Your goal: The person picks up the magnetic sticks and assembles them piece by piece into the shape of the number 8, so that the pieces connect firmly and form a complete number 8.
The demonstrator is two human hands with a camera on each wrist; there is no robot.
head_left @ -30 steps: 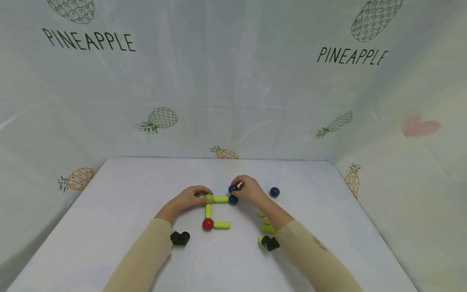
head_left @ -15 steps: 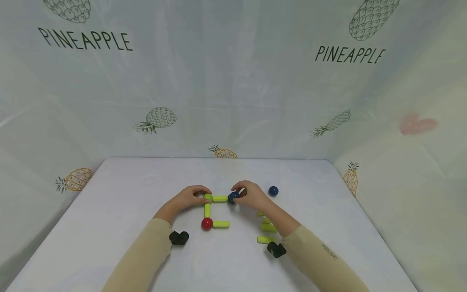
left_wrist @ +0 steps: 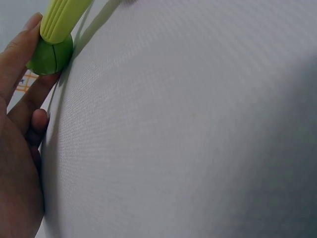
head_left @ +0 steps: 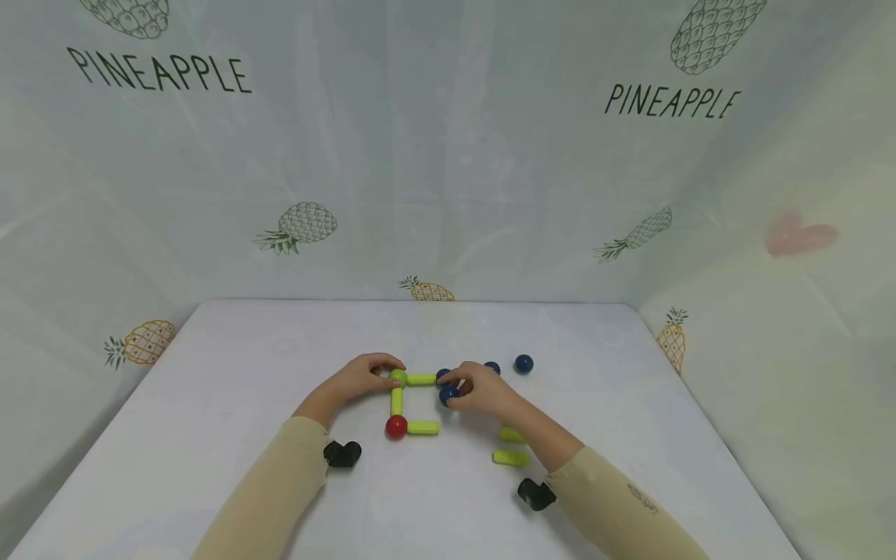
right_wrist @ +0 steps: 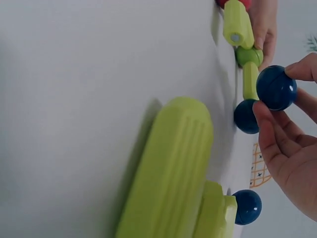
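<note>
My left hand point(head_left: 362, 377) pinches a green ball point(head_left: 398, 378) at the corner of a magnetic frame on the table; the left wrist view shows thumb and fingers around this ball point(left_wrist: 52, 57). One yellow-green rod point(head_left: 421, 379) runs right from it to a blue ball point(right_wrist: 245, 117). Another rod point(head_left: 397, 401) leads nearer to a red ball point(head_left: 396, 426), which bears a third rod point(head_left: 423, 428) pointing right. With thumb and fingertips, my right hand point(head_left: 483, 391) holds a second blue ball point(right_wrist: 276, 88) close to the rod-end ball, which it partly hides in the head view.
Two loose blue balls, one point(head_left: 523, 364) plain and one point(head_left: 492, 367) partly behind my right hand, lie at the back right. Loose yellow-green rods point(head_left: 510, 458) lie beside and under my right forearm. A patterned cloth point(head_left: 448, 155) hangs behind the table point(head_left: 280, 334).
My right hand has brought its blue ball from the far side of the rod-end ball to the near side. Another blue ball shows behind that hand. My left hand keeps its grip.
</note>
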